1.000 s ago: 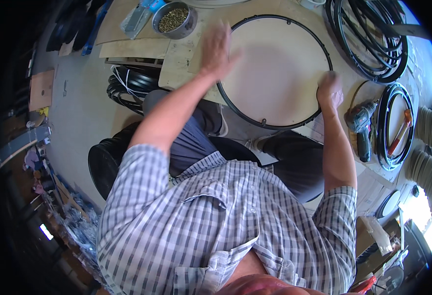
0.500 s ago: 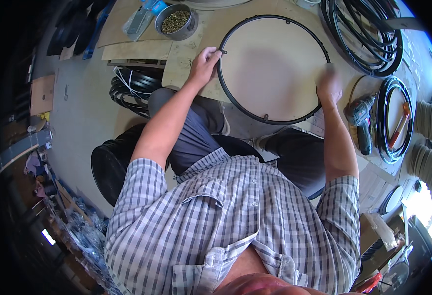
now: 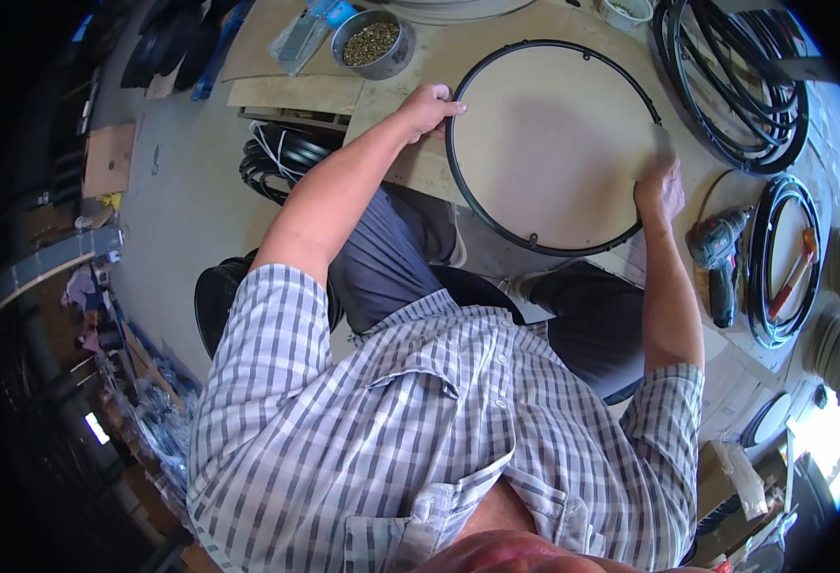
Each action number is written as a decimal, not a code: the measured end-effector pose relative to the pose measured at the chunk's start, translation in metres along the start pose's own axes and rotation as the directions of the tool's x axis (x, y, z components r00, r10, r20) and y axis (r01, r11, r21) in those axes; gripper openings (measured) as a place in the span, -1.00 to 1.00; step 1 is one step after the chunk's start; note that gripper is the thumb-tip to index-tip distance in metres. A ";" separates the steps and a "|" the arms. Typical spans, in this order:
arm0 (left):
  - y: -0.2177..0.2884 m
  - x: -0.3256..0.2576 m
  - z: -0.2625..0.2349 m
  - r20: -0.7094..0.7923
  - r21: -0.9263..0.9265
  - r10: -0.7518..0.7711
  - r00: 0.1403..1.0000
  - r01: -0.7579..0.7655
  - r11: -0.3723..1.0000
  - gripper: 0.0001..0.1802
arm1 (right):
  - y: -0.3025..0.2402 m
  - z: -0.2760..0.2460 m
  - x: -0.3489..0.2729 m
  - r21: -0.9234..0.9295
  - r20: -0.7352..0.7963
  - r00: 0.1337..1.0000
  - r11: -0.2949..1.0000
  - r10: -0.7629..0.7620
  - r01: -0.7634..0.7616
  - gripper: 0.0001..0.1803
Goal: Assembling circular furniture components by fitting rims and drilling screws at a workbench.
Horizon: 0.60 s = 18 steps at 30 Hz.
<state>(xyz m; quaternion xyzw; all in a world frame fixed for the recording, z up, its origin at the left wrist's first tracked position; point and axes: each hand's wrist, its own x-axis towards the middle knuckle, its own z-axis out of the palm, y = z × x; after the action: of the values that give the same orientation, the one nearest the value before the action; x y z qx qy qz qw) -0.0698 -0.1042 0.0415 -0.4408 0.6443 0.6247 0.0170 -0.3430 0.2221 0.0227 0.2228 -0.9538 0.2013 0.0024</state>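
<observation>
A large round beige panel (image 3: 544,124) with a black rim (image 3: 482,215) lies before me, its near edge jutting past the table's edge. Small black tabs sit along the rim. My left hand (image 3: 429,112) is closed on the rim at the left, with the thumb and a fingertip over its edge. At the right edge, my right hand (image 3: 660,194) is curled against the rim. A dark blurred patch covers its fingertips, so I cannot tell what is there. Shadow falls across the panel's middle.
A metal bowl of small brass-coloured pieces (image 3: 372,45) stands at the far left. To the right lie a cordless drill (image 3: 719,253), an orange-headed hammer (image 3: 794,275) inside black hoops (image 3: 762,329), and more black hoops (image 3: 725,153). Coiled black strips (image 3: 291,158) sit below the table.
The whole view has shifted, placing the table and panel slightly further right and lower. My left fingertips reach a little further over the rim. My right hand stays at the panel's right edge.
</observation>
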 end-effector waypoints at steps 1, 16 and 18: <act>-0.001 0.001 0.000 0.026 0.002 -0.020 0.999 0.020 1.000 -0.78 | 0.001 0.000 0.000 0.004 -0.007 1.000 1.000 0.013 -0.013 -0.54; -0.034 -0.021 0.025 -0.338 0.099 0.151 0.929 -0.124 0.987 -0.68 | 0.019 0.000 -0.022 0.167 -0.035 0.992 0.980 0.118 -0.111 -0.49; -0.037 -0.015 0.023 -0.397 0.168 0.170 0.902 -0.110 0.980 -0.70 | 0.018 -0.002 -0.028 0.182 0.005 0.986 0.969 0.169 -0.167 -0.48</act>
<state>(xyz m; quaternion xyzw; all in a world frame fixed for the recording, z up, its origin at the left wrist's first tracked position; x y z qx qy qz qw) -0.0506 -0.0710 0.0157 -0.5119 0.7063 0.4708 -0.1318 -0.3255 0.2499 0.0145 0.1395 -0.9469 0.2880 -0.0300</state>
